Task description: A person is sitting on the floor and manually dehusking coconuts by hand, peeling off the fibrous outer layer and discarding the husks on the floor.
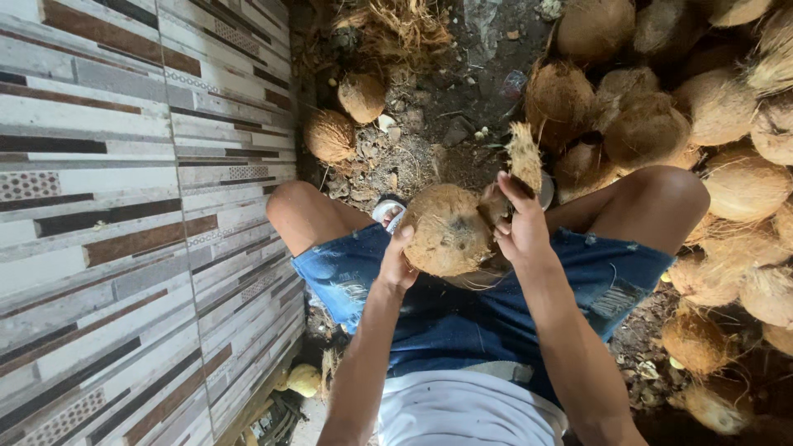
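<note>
A round brown husked coconut (447,229) rests between my knees, above my blue denim shorts (462,318). My left hand (396,260) grips its left side with the thumb on top. My right hand (520,227) is on the coconut's right side and pinches a strip of fibrous husk (524,157) that stands up from it. Whether the strip is still joined to the coconut is hidden by my fingers.
A large pile of brown coconuts (710,107) fills the right side and top right. Two lone coconuts (330,135) lie on littered dirt ground (429,124) ahead. A striped tiled wall (132,215) runs along the left. Loose husk fibre (396,25) lies at the top.
</note>
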